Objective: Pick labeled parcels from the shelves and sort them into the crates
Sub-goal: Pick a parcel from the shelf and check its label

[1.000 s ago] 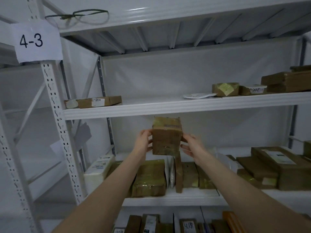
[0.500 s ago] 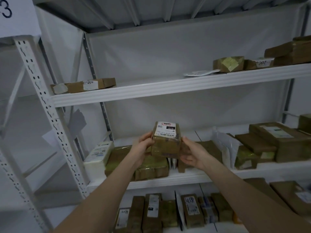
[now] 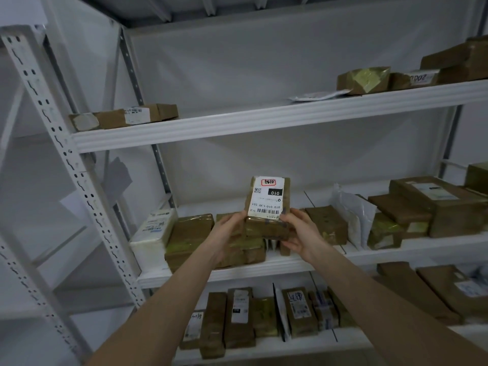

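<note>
We read a white label (image 3: pixel 266 198) on the brown parcel (image 3: pixel 264 227) at the centre of the frame, upside down to us: "010" in white on a black patch, and lower in the picture "010-010-L30 551" above a barcode. We cannot make out its red-framed stamp. A small box (image 3: pixel 416 80) at upper right bears handwriting, perhaps "2002".

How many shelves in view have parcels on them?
3: upper shelf, middle shelf behind the held parcel, lower shelf beneath it. Others may be out of view.
</note>
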`<action>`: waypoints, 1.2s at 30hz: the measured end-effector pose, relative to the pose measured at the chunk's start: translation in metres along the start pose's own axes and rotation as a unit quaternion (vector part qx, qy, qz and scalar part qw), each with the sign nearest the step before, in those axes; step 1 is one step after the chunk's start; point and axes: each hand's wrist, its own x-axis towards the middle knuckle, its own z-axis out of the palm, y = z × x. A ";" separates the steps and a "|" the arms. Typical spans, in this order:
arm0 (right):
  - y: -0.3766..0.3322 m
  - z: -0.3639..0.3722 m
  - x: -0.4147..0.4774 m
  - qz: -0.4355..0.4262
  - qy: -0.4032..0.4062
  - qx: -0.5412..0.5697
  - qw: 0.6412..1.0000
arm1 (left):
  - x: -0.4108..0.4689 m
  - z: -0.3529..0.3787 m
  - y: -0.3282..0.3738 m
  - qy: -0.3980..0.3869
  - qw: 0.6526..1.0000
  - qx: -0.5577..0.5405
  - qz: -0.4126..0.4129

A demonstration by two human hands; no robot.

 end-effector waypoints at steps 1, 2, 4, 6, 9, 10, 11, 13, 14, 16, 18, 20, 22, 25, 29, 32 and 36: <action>0.001 0.001 -0.001 0.001 -0.005 0.015 1.000 | 0.001 -0.001 -0.002 0.001 1.000 0.003 -0.026; 0.002 0.002 -0.001 0.003 -0.013 0.029 0.999 | 0.000 0.001 -0.004 -0.004 0.999 -0.004 -0.049; 0.006 0.006 -0.002 0.009 -0.035 0.041 0.998 | -0.004 0.009 -0.005 -0.025 0.996 -0.045 -0.071; 0.010 0.012 -0.003 0.018 -0.053 0.032 0.998 | -0.007 0.020 -0.006 -0.026 0.993 -0.093 -0.071; 0.018 0.015 -0.001 0.035 -0.056 -0.004 0.998 | -0.004 0.027 -0.005 0.021 0.989 -0.135 -0.059; 0.018 0.013 -0.001 0.024 -0.042 -0.020 0.999 | -0.004 0.025 -0.003 0.030 0.990 -0.129 -0.054; 0.017 0.010 -0.001 0.000 -0.019 -0.038 0.999 | -0.004 0.022 -0.001 0.036 0.992 -0.111 -0.048; 0.011 -0.001 0.002 -0.056 0.033 -0.070 0.995 | -0.005 0.013 0.005 0.037 0.997 -0.053 -0.035; 0.007 -0.006 0.004 -0.074 0.042 -0.080 0.993 | -0.006 0.008 0.008 0.034 0.999 -0.022 -0.033; 0.000 -0.012 0.007 -0.089 0.029 -0.101 0.990 | -0.008 0.002 0.014 0.021 0.999 0.023 -0.034; 0.000 -0.013 0.008 -0.084 0.020 -0.142 0.986 | -0.008 0.001 0.014 0.000 0.999 0.031 -0.028; 0.002 -0.014 0.008 -0.079 0.036 -0.154 0.984 | -0.009 0.002 0.011 -0.014 1.000 0.002 -0.016; 0.006 -0.018 0.010 -0.066 0.049 -0.133 0.988 | -0.005 0.001 0.003 -0.017 0.998 -0.057 -0.012; 0.009 -0.026 0.009 -0.033 0.058 -0.112 0.991 | -0.005 0.003 -0.008 -0.008 0.991 -0.132 0.014; 0.022 -0.025 0.008 0.004 0.057 -0.106 0.993 | -0.006 0.016 -0.019 0.008 0.995 -0.093 0.026; 0.028 -0.023 0.007 0.013 0.043 -0.118 0.992 | -0.002 0.019 -0.016 0.048 0.991 -0.119 0.033; 0.026 -0.030 0.008 -0.014 0.023 -0.139 0.990 | -0.001 0.019 -0.007 0.038 0.997 -0.053 0.029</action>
